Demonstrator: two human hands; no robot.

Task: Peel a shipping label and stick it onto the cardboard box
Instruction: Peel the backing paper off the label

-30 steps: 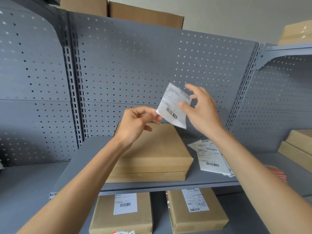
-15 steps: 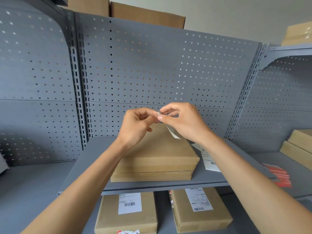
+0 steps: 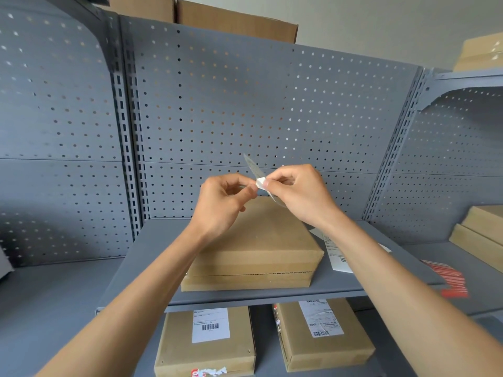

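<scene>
A plain brown cardboard box (image 3: 255, 240) lies flat on the grey shelf (image 3: 272, 293), with no label on its top. Above it I hold a white shipping label (image 3: 260, 183) edge-on to the camera, so it looks like a thin strip. My left hand (image 3: 223, 205) and my right hand (image 3: 302, 195) both pinch the same corner of the label between thumb and forefinger, fingertips nearly touching. A small white flap shows at that corner. The printed face is hidden.
More shipping labels (image 3: 336, 254) lie on the shelf right of the box. Two labelled boxes (image 3: 209, 341) (image 3: 324, 333) sit on the shelf below. Stacked boxes (image 3: 481, 232) stand at far right, red strips (image 3: 449, 278) near them. A perforated grey back panel (image 3: 245, 104) rises behind.
The label has turned from flat, barcode toward me, to edge-on. My right hand came in from its open hold on the label's edge to pinch the corner beside my left fingers.
</scene>
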